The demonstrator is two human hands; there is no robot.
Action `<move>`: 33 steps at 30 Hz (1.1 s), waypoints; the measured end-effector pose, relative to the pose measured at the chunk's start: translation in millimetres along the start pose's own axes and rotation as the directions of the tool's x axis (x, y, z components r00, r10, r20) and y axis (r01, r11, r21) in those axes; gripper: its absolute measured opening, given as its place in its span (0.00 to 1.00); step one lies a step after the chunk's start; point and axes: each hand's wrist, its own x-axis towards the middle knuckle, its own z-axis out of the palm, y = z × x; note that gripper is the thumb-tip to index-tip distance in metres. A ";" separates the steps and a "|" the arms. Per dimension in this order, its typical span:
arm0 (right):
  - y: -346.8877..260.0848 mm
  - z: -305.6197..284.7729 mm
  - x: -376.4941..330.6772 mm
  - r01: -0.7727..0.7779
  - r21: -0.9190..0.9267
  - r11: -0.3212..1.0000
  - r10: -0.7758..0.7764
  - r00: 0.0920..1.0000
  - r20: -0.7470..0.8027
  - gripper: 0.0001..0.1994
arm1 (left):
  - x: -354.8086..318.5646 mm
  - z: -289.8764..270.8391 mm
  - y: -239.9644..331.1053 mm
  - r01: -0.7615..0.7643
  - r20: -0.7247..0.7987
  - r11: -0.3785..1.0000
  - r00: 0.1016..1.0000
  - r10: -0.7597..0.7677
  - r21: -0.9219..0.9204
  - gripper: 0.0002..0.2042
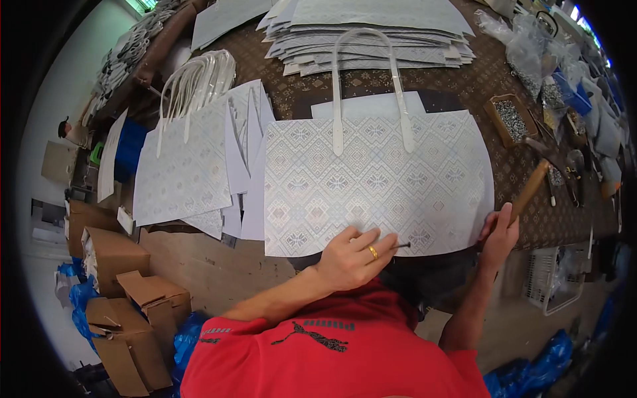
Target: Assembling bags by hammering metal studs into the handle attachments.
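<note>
A pale grey-white bag panel [371, 186] with a woven diamond pattern lies in front of me, its whitish strap handle [337, 86] fixed near the top edge and looping away from me. My left hand [352, 259], a ring on one finger, rests over the panel's near edge. Its curled fingers hold a thin dark metal rod [403, 245] that points right. At the panel's lower right corner, my right hand [499, 235] grips a hammer [532, 189] by its wooden handle, with the head up and away from me.
Patterned panels with handles [182, 162] are piled at left. A stack of flat panels [378, 40] lies at the far side. To the right are a box of small metal pieces [511, 121] and plastic bags [531, 46]. Cardboard boxes [126, 331] stand on the floor.
</note>
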 end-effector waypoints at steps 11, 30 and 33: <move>-5.2 9.9 1.3 0.172 -0.152 0.973 -0.143 0.971 0.190 0.09 | 11.1 -42.4 -28.5 0.493 0.245 0.732 0.870 -0.429 -0.470 0.27; -17.9 136.5 83.1 0.625 -0.467 0.626 -0.164 0.691 0.704 0.14 | 48.1 28.9 -192.8 0.611 0.077 0.792 0.789 -0.610 0.018 0.21; -20.5 118.6 79.1 0.624 -0.433 0.651 -0.191 0.686 0.702 0.14 | 43.4 29.4 -188.9 0.550 0.084 0.835 0.831 -0.550 0.027 0.21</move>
